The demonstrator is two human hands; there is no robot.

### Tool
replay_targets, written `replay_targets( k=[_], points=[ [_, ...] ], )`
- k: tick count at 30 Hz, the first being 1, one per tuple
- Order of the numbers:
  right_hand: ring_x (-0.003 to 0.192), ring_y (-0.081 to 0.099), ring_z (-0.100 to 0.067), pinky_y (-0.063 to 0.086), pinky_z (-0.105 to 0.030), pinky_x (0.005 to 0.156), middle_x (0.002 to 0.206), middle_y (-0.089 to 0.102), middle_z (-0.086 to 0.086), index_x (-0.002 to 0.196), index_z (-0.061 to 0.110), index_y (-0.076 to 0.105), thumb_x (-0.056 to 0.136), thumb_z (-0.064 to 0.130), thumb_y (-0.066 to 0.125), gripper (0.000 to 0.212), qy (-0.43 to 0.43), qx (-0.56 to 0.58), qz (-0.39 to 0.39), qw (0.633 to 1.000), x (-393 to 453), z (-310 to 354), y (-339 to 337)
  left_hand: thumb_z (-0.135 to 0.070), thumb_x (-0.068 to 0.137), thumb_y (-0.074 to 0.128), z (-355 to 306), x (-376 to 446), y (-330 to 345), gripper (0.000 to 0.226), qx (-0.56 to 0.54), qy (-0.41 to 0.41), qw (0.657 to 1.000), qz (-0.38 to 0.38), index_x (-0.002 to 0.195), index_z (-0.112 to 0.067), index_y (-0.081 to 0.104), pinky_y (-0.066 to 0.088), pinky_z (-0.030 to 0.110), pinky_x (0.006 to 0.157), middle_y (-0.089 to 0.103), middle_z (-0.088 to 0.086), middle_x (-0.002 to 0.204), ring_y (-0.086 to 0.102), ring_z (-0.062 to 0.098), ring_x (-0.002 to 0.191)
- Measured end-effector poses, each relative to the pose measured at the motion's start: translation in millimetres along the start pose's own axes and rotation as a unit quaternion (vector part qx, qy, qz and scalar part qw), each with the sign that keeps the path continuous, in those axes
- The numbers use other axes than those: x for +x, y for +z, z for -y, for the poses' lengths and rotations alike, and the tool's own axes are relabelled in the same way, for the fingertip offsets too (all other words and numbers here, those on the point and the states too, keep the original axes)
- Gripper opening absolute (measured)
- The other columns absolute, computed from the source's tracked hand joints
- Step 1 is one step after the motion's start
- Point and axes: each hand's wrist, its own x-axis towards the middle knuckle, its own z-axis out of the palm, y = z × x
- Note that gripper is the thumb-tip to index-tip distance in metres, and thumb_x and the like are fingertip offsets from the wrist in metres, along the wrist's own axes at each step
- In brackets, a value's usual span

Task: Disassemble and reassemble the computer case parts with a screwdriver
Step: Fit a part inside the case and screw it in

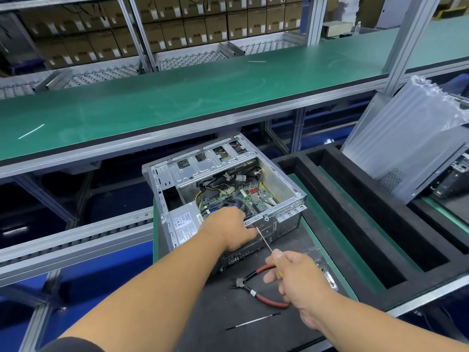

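Right hand is seen curled around the yellow handle of a screwdriver, whose thin shaft runs toward 11 o'clock to the rear panel of an open desktop computer case. Left hand is laid over the case's near upper edge, fingers bent around it, beside the screwdriver tip. Red-handled pliers are found on the black mat at 9 o'clock from the right hand. A green-topped shelf is set above at 12 o'clock, with stacked cardboard boxes behind.
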Motion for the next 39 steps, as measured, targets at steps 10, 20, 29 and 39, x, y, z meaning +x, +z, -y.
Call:
replay_targets(
  k=[10, 20, 29, 39],
  points=[
    [0.046, 0.032, -0.015, 0.026, -0.025, 0.043, 0.055, 0.047, 0.0, 0.095, 0.012, 0.057, 0.086, 0.021, 0.081, 0.028, 0.012, 0.047, -0.013, 0.999, 4.3, 0.8, -2.6, -0.073, 0.081, 0.042, 2.8, -0.6, -0.1, 0.058, 0.009, 0.016, 1.0, 0.005, 0.091, -0.02, 0.061, 0.046, 0.036, 0.066, 0.055, -0.004, 0.081, 0.058, 0.028, 0.081],
    [0.041, 0.04, -0.013, 0.03, -0.021, 0.04, 0.063, 0.067, -0.005, 0.098, 0.007, 0.071, 0.105, 0.049, 0.049, 0.048, 0.066, 0.04, 0.015, 0.997, 1.0, 1.4, 0.8, -0.073, 0.079, 0.039, 4.7, 0.7, 2.0, 0.053, 0.003, 0.018, 1.0, -0.013, 0.073, -0.022, 0.052, 0.032, 0.031, 0.051, 0.053, -0.002, 0.074, 0.047, 0.012, 0.062],
    [0.041, 0.041, -0.012, 0.03, -0.02, 0.041, 0.07, 0.074, -0.009, 0.099, 0.004, 0.068, 0.106, 0.045, 0.052, 0.044, 0.077, 0.05, 0.022, 0.995, -4.3, 4.6, 4.4, -0.074, 0.075, 0.039, 2.4, -1.4, -1.1, 0.05, -0.001, 0.022, 1.0, -0.005, 0.067, -0.024, 0.044, 0.037, 0.033, 0.061, 0.049, -0.005, 0.072, 0.052, 0.025, 0.071],
    [0.038, 0.036, -0.01, 0.028, -0.021, 0.038, 0.062, 0.067, -0.005, 0.091, 0.007, 0.059, 0.101, 0.04, 0.065, 0.035, 0.076, 0.08, 0.006, 0.994, -2.7, 1.8, 2.1, -0.074, 0.077, 0.041, 1.7, -1.3, -2.9, 0.049, -0.004, 0.027, 1.0, 0.0, 0.068, -0.026, 0.043, 0.037, 0.033, 0.061, 0.049, -0.006, 0.074, 0.054, 0.025, 0.074]
  ],
)
